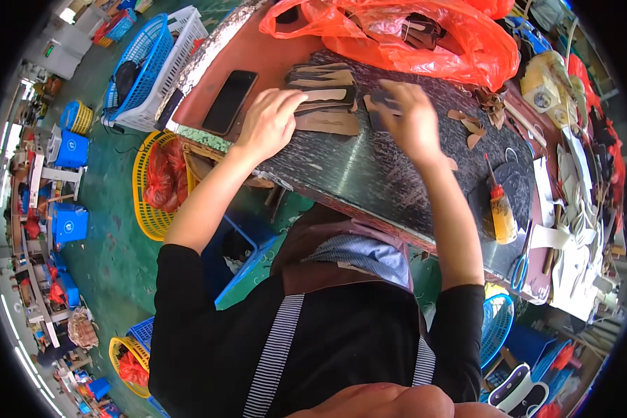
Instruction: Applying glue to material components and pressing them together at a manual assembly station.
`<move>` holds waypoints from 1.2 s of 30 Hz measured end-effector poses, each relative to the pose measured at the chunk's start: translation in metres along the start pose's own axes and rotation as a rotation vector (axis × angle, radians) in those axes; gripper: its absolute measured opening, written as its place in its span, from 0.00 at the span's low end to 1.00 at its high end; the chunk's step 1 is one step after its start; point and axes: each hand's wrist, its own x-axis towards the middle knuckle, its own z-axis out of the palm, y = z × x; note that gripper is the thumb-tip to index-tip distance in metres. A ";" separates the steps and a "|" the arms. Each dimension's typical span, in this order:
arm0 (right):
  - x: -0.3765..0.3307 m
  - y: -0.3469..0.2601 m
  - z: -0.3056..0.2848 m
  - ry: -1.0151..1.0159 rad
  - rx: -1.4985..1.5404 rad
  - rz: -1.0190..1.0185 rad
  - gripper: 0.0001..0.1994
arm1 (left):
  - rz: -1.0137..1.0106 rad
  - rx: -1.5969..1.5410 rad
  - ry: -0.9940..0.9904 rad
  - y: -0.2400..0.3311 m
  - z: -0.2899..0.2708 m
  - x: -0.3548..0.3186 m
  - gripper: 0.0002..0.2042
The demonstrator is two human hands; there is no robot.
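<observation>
My left hand (270,120) is at the left ends of a row of overlapping cut leather pieces (327,122). Its thumb and fingers pinch the end of a pale-topped strip (326,95) there. Just right of the row is my right hand (412,120), smeared by motion, its fingers bent over a dark flat piece (381,111). Whether they grip that piece I cannot tell. The pieces are brown and black with wavy edges, and lie on a dark, scuffed worktop (348,164).
A black phone (230,102) lies left of my left hand. A red plastic bag (460,52) spreads across the far side. Leather scraps (470,127), a yellow bottle with a red nozzle (501,212) and blue-handled scissors (519,270) lie right. A yellow basket (146,205) stands below the table's left edge.
</observation>
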 end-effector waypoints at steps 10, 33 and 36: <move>-0.097 0.025 -0.119 0.152 0.003 0.562 0.20 | 0.174 -0.114 -0.194 0.063 0.030 0.053 0.14; -0.315 0.124 -0.207 -0.014 -0.563 0.650 0.28 | -0.122 -0.150 -0.259 0.090 0.098 0.061 0.07; -0.340 0.162 -0.194 0.007 -0.285 0.773 0.27 | -0.089 -0.190 -0.354 0.087 0.101 0.057 0.07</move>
